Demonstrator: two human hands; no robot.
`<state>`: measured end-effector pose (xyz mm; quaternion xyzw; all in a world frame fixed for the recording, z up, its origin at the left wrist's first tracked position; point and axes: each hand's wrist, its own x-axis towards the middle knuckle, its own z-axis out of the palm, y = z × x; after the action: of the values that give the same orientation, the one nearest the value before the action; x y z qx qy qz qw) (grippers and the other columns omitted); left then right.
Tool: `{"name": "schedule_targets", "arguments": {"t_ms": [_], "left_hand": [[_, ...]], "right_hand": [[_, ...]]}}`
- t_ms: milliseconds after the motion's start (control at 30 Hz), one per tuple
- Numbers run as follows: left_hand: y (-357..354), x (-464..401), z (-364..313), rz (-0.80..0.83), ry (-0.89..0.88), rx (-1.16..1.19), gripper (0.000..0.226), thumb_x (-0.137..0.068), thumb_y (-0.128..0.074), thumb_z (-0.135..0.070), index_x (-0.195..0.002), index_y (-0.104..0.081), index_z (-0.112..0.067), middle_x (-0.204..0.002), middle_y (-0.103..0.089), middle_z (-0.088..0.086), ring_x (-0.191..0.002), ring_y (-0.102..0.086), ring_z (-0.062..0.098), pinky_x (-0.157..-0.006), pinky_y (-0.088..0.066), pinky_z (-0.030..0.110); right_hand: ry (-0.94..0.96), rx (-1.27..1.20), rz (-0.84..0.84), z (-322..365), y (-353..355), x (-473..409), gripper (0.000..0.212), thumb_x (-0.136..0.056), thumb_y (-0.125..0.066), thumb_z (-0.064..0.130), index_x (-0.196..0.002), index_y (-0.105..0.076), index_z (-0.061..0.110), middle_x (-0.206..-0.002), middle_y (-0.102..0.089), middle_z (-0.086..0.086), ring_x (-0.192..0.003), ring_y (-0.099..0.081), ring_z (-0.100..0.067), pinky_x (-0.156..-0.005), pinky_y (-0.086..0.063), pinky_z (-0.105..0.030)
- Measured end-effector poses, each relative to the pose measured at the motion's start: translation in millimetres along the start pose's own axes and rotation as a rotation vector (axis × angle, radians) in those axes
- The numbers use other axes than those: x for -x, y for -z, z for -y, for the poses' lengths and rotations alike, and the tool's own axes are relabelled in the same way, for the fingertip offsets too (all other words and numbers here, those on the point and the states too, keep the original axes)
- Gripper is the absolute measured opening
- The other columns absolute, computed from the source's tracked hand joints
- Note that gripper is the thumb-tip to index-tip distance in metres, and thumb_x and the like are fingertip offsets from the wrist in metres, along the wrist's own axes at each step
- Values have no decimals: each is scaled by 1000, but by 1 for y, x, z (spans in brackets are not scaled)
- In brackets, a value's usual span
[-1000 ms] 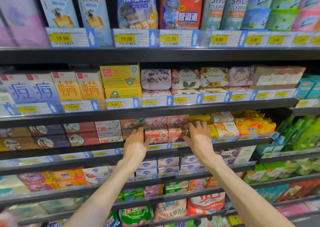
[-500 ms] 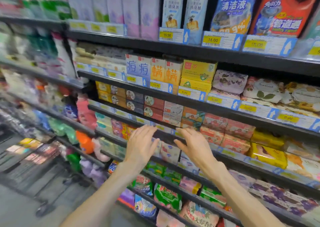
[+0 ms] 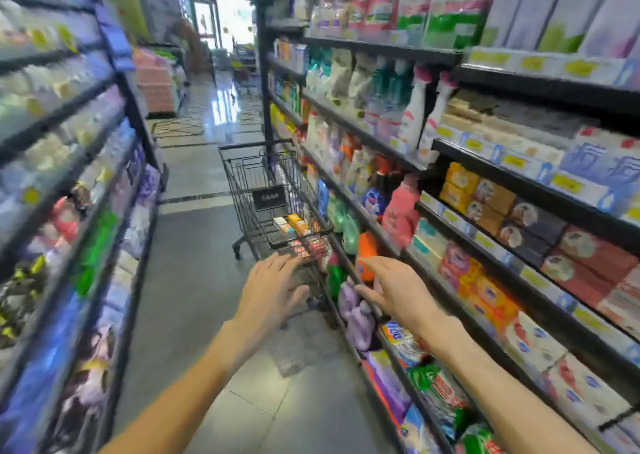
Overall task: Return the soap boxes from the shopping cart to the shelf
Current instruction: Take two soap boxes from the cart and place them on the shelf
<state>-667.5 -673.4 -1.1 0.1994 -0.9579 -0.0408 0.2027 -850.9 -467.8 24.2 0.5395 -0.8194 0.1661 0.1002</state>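
Both hands withdrawn from shelf edge touched half second ago; view swung down aisle. Soap boxes [image 3: 292, 225] (orange, white, pink; blurred) seen lying in upper basket of shopping cart [image 3: 242, 173], parked against shelf [image 3: 540, 190] at right. Left hand [image 3: 270, 289] and right hand [image 3: 391, 289] held out toward cart, fingers spread, nothing gripped. More soap boxes stacked on shelf tiers at right.
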Motion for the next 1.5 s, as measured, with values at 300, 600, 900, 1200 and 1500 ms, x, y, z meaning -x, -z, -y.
{"name": "schedule_targets", "arguments": {"t_ms": [300,600,900,1200,1500], "left_hand": [[25,-12,211,-16,167,-63,68,-92,-49,-62,-138,-57,-13,-136,-61,8,-127,-57,32,-105,-48,47],[19,-50,379,49,304,-88,68,-84,-47,-61,-123,-68,-9,-119,-71,14,-106,-70,37,-87,-60,46],[-15,-185,507,52,343,-130,75,-86,-41,-65,-134,-63,-11,-130,-66,14,-119,-64,35,-97,-55,47],[-38,-369,613,37,295,-128,82,-88,-31,-70,-147,-51,-16,-145,-56,10,-135,-52,30,-111,-45,45],[-130,-576,663,121,-10,-2,74,-94,-45,-67,-150,-45,-20,-146,-53,6,-128,-56,30,-104,-50,47]], "right_hand": [[232,-18,114,132,-97,-205,67,-90,-57,58,-144,-49,19,-136,-62,-4,-124,-59,-26,-101,-50,-39],[335,-80,167,214,-178,-368,68,-90,-66,51,-146,-48,17,-139,-60,-4,-122,-60,-26,-98,-47,-36],[373,-80,222,202,-256,-546,70,-94,-58,54,-152,-38,20,-149,-50,-1,-132,-50,-22,-108,-41,-35],[303,-51,216,151,-301,-734,74,-94,-55,57,-155,-29,24,-154,-45,-1,-139,-43,-21,-115,-37,-39],[59,48,181,48,-338,-840,71,-93,-59,53,-151,-36,20,-146,-50,-3,-134,-46,-23,-112,-40,-40]]}}
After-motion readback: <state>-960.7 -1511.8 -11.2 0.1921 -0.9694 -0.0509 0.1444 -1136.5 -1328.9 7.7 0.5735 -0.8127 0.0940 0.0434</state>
